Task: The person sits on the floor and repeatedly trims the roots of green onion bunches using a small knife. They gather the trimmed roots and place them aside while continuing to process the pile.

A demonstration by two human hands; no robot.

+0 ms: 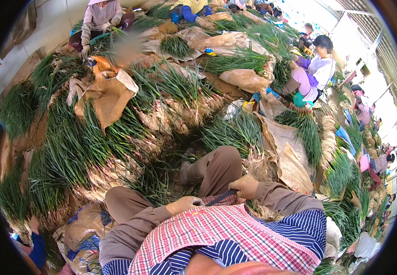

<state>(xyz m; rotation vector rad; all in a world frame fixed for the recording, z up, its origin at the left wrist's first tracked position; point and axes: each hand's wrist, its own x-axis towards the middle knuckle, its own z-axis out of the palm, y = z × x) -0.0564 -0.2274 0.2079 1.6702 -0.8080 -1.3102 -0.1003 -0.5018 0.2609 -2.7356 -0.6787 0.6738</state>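
My left hand (181, 205), in a tan glove, grips one end of a dark flat strip (222, 197) in front of my lap. My right hand (246, 186), gloved too, is closed on the strip's other end, so it runs taut between them. It crosses just above the lower part of my red-and-white checked apron (212, 221); whether it is a strap or band is hard to tell. Beyond my bent knees stand bundles of green onions (116, 168) with pale, rooty ends. Another bundle (241, 132) lies past my right knee.
Brown paper sheets (107, 98) lie over some bundles. Torn paper sacking (289, 156) is to my right. Loose green leaves (164, 172) litter the floor between my legs. Co-workers sit nearby, one far left (100, 20), one at right (313, 68); a person's arm (37, 245) reaches in at lower left.
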